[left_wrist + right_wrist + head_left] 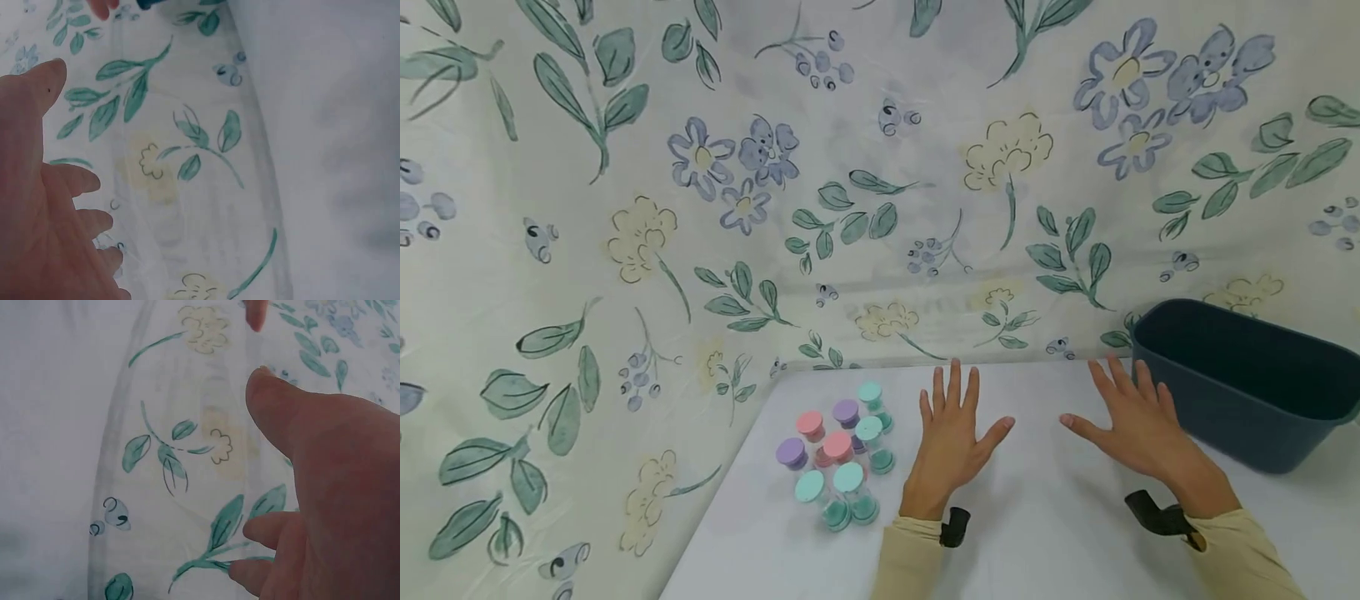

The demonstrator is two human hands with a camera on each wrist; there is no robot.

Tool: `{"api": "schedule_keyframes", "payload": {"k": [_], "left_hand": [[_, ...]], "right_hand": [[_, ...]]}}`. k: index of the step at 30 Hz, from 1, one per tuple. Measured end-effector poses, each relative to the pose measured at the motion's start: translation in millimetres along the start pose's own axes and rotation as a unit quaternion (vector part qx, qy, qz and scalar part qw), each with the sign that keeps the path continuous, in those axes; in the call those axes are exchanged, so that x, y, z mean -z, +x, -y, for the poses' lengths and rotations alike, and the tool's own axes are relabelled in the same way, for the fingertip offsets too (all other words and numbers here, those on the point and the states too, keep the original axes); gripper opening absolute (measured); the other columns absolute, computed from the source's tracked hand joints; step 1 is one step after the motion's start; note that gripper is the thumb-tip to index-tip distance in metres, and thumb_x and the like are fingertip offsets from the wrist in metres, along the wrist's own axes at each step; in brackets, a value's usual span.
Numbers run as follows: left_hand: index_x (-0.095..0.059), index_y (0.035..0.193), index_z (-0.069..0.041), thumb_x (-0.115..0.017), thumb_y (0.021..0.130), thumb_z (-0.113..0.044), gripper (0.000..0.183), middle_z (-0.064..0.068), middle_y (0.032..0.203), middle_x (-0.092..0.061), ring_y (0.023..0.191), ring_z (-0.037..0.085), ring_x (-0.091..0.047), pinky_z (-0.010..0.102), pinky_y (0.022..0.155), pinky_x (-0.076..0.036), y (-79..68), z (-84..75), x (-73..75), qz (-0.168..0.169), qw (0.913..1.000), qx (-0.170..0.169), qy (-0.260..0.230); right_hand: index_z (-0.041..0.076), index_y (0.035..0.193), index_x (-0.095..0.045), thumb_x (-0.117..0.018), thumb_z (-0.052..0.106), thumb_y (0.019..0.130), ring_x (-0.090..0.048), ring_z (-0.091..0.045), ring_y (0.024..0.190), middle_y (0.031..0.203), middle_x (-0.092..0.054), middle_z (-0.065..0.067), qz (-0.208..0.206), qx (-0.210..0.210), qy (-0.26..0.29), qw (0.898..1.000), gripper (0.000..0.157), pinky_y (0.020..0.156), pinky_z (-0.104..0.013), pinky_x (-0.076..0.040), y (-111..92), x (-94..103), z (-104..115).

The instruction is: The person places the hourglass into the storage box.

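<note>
In the head view my left hand (pixel 951 437) is held above the white table with fingers straight and thumb spread, holding nothing. Just left of it stands a group of several small clear containers with colored lids, among them a teal lid (pixel 848 477), a pink lid (pixel 810 425) and a purple lid (pixel 791 452). My right hand (pixel 1142 429) is also spread and holds nothing, beside a dark blue bin (pixel 1232 400). Both wrist views show only the hands, the left hand (pixel 37 187) and the right hand (pixel 337 469), before patterned cloth.
The white table (pixel 1030 533) reaches back to a hanging floral cloth (pixel 880 208), which also runs down its left side. The bin stands at the right, close to the cloth. Black straps (pixel 955 527) sit on both wrists.
</note>
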State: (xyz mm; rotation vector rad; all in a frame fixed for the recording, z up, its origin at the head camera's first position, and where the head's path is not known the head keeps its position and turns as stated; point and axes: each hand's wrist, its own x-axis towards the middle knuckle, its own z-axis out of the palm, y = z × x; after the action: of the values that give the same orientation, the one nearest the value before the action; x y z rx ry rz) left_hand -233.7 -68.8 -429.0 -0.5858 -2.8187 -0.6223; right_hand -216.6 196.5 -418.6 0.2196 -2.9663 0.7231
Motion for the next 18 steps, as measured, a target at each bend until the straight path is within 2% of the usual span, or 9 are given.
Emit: {"api": "schedule_keyframes", "payload": {"k": [4,9,14,18], "left_hand": [[-0.019,0.166,-0.01,-0.051,0.101,-0.062,0.088,0.013,0.176,-0.004,0.163,0.038,0.001,0.069,0.127,-0.009,0.4,-10.3,-4.0,0.028,0.9981,-0.005,-0.055],[-0.015,0.166,-0.009,-0.052,0.102,-0.058,0.09,0.011,0.176,-0.003,0.164,0.035,0.001,0.066,0.129,-0.009,-1.1,-27.1,-12.0,0.066,0.989,-0.018,-0.131],[-0.01,0.167,-0.013,-0.052,0.103,-0.055,0.088,0.004,0.176,-0.002,0.165,0.026,-0.001,0.058,0.132,-0.009,1.0,-52.2,-17.9,0.115,0.9707,-0.038,-0.207],[-0.006,0.168,-0.019,-0.053,0.102,-0.056,0.089,-0.003,0.176,-0.003,0.165,0.021,-0.004,0.051,0.132,-0.016,4.9,-72.2,-24.7,0.144,0.9547,-0.042,-0.257]], "right_hand": [[-0.006,0.161,-0.02,-0.067,0.063,0.091,0.001,-0.066,0.15,0.167,-0.009,-0.038,-0.007,0.016,0.008,1.0,0.108,0.115,-0.083,-0.004,-3,16.1,-10],[-0.005,0.161,-0.019,-0.07,0.058,0.092,-0.001,-0.065,0.151,0.167,-0.009,-0.037,-0.011,0.022,0.012,1.0,0.106,0.114,-0.085,-0.009,-6,34.7,-33],[-0.007,0.161,-0.015,-0.067,0.055,0.096,0.001,-0.067,0.15,0.165,-0.008,-0.04,-0.022,0.009,0.011,1.0,0.104,0.111,-0.086,-0.008,-14,51.6,-66],[-0.011,0.16,-0.01,-0.061,0.052,0.101,0.001,-0.068,0.148,0.163,-0.004,-0.043,-0.047,-0.024,0.008,0.999,0.1,0.108,-0.087,-0.011,-22,65.5,-96]]}}
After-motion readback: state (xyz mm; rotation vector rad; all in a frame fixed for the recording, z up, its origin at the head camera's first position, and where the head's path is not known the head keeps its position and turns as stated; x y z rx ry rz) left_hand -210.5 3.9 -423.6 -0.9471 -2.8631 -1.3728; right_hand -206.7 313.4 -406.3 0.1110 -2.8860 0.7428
